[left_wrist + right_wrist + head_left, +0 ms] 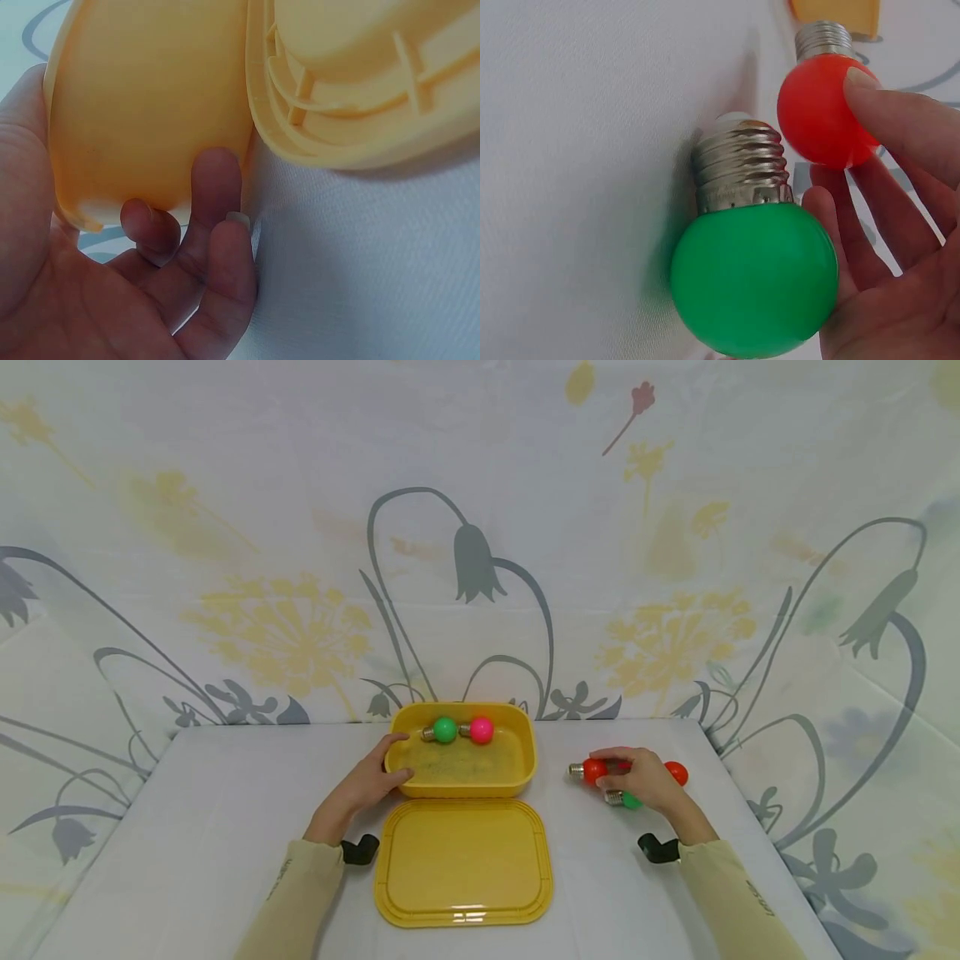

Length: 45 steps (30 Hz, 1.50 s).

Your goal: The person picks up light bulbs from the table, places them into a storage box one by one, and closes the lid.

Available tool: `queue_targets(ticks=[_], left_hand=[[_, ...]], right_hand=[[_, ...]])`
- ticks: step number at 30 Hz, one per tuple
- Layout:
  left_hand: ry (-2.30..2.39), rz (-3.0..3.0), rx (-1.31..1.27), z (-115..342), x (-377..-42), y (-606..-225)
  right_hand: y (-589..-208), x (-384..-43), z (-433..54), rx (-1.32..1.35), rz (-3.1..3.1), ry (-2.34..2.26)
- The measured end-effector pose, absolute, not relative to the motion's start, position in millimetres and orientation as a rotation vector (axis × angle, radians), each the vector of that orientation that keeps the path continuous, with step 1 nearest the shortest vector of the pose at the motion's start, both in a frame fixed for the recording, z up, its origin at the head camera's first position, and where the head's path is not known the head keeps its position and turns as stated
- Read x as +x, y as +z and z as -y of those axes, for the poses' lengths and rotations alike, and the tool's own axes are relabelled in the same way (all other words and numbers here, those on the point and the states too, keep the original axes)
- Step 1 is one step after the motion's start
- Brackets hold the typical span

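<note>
My left hand (367, 781) holds the left end of a yellow plastic box (465, 792), its fingers curled against the wall in the left wrist view. Inside the box lie a green light bulb (445, 730) and a pink light bulb (482, 730). On the right, my right hand (645, 777) pinches a red light bulb (825, 112) by its globe, with the metal screw base pointing away from the palm. Another green light bulb (754, 281) lies on the table just beside that hand. A second red bulb (677, 772) shows behind the wrist, partly hidden.
A yellow lid (463, 860) lies flat in front of the box, close to its near side. The white-covered table (225, 827) ends at a flower-patterned cloth (480, 568) behind. Black straps or mounts (362, 850) sit at both wrists.
</note>
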<state>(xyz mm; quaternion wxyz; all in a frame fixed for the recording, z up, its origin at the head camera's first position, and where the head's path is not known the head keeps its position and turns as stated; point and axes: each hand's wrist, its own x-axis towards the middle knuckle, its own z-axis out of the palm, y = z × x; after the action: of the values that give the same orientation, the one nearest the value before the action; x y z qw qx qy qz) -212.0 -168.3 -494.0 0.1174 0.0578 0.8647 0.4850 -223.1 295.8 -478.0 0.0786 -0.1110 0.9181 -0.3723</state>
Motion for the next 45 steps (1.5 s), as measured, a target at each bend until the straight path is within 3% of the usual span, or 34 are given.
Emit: queue_targets(ticks=[45], left_hand=[[1.412, -2.527, 0.168, 168, -210, -492]], right_hand=[[-453, -226, -271, -0.405, -2.652, -1.404]])
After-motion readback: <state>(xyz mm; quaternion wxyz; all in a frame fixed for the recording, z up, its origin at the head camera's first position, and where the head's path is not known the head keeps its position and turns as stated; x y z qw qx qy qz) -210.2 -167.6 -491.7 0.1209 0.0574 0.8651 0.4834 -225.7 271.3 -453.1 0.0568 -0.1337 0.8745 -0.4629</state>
